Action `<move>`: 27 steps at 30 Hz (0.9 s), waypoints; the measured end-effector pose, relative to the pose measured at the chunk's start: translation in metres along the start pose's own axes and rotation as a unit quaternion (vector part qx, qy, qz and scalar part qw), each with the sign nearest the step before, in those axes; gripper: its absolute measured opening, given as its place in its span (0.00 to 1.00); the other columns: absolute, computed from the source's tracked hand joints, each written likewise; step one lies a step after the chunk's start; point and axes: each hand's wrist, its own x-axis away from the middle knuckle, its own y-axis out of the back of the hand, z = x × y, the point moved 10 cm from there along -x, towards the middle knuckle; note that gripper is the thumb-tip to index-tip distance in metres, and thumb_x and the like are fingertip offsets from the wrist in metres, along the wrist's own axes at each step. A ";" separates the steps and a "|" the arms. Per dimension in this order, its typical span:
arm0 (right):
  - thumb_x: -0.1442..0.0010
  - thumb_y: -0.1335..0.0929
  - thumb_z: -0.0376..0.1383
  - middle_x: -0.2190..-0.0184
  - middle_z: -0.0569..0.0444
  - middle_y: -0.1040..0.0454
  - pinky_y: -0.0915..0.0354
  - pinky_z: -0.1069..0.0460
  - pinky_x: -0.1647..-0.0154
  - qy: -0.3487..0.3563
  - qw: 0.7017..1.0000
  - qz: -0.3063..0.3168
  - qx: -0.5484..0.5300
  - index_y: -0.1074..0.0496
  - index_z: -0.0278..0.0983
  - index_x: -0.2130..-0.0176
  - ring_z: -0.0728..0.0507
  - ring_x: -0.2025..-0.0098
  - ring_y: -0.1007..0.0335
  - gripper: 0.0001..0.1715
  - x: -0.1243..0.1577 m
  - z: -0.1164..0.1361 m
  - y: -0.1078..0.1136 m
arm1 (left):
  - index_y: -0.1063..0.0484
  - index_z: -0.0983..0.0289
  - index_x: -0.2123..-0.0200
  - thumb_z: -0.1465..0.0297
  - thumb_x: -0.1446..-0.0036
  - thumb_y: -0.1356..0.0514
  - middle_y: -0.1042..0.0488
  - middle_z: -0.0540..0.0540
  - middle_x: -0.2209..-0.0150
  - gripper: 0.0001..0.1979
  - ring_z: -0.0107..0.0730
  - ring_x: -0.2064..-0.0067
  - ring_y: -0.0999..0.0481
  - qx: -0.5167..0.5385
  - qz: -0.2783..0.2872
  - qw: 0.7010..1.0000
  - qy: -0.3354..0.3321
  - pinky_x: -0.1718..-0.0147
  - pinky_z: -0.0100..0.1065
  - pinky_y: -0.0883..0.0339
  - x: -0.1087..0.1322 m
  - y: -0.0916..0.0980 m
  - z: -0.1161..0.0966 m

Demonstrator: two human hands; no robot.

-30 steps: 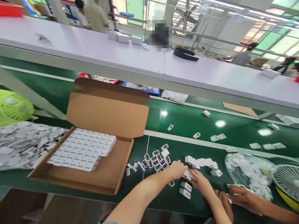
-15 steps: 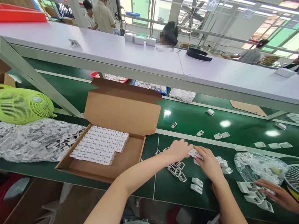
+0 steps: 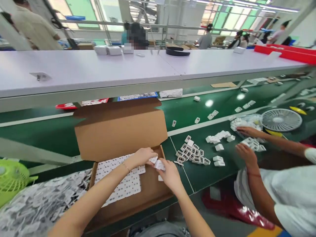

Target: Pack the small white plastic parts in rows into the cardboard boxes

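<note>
My left hand (image 3: 142,157) reaches over the open cardboard box (image 3: 154,196), its fingers closed on a white charger housing (image 3: 153,159). Close beside it, my right hand (image 3: 171,176) pinches another white charger housing (image 3: 160,165). The two housings nearly touch, above the right part of the box. Rows of white housings (image 3: 125,184) fill the left part, packed tightly with small dark marks facing up. A small white piece (image 3: 160,178) shows below my right fingers. My left forearm hides some of the rows.
Right of the box lies a pile of USB charger housings (image 3: 189,153). A co-worker's hands (image 3: 247,154) are at more housings farther right, near a fan (image 3: 281,120). A white shelf (image 3: 111,70) runs above. A bag of small parts (image 3: 41,197) and a green basket (image 3: 12,181) stand left.
Both hands have moved left from the housings on the green table to above the box, carrying white housings. The view has turned right, showing more of the co-worker.
</note>
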 end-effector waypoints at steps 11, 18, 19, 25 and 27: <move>0.48 0.36 0.32 0.60 0.45 0.32 0.38 0.48 0.63 -0.163 0.984 0.015 0.070 0.37 0.37 0.54 0.38 0.56 0.36 0.19 -0.020 -0.015 -0.076 | 0.32 0.58 0.65 0.62 0.56 0.37 0.27 0.53 0.67 0.14 0.38 0.60 0.29 -0.054 0.151 0.973 -0.165 0.65 0.32 0.38 -0.042 -0.070 0.025; 0.48 0.35 0.34 0.57 0.41 0.34 0.37 0.46 0.63 -0.193 0.979 0.021 0.068 0.44 0.34 0.48 0.35 0.54 0.38 0.28 -0.022 -0.017 -0.092 | 0.32 0.59 0.66 0.76 0.51 0.43 0.27 0.53 0.65 0.08 0.34 0.54 0.31 -0.030 0.103 0.973 -0.202 0.50 0.36 0.46 -0.028 -0.073 0.027; 0.48 0.35 0.34 0.57 0.41 0.34 0.37 0.46 0.63 -0.197 0.978 0.024 0.066 0.43 0.34 0.50 0.35 0.54 0.38 0.26 -0.021 -0.018 -0.093 | 0.32 0.59 0.67 0.77 0.51 0.44 0.26 0.52 0.65 0.09 0.32 0.55 0.31 -0.028 0.112 0.973 -0.199 0.47 0.37 0.49 -0.029 -0.076 0.026; 0.48 0.36 0.36 0.55 0.44 0.36 0.37 0.45 0.60 -0.201 0.980 0.000 0.000 0.47 0.37 0.47 0.35 0.52 0.39 0.30 -0.013 -0.014 -0.091 | 0.30 0.57 0.65 0.77 0.61 0.37 0.28 0.52 0.62 0.17 0.36 0.63 0.28 -0.028 0.216 0.961 -0.172 0.62 0.35 0.37 -0.049 -0.086 0.030; 0.49 0.35 0.39 0.51 0.45 0.38 0.38 0.44 0.56 -0.185 0.981 -0.010 -0.063 0.50 0.38 0.44 0.36 0.50 0.42 0.35 -0.007 -0.013 -0.091 | 0.30 0.58 0.64 0.75 0.65 0.35 0.29 0.54 0.59 0.20 0.39 0.59 0.29 -0.008 0.212 0.961 -0.178 0.63 0.34 0.37 -0.050 -0.076 0.027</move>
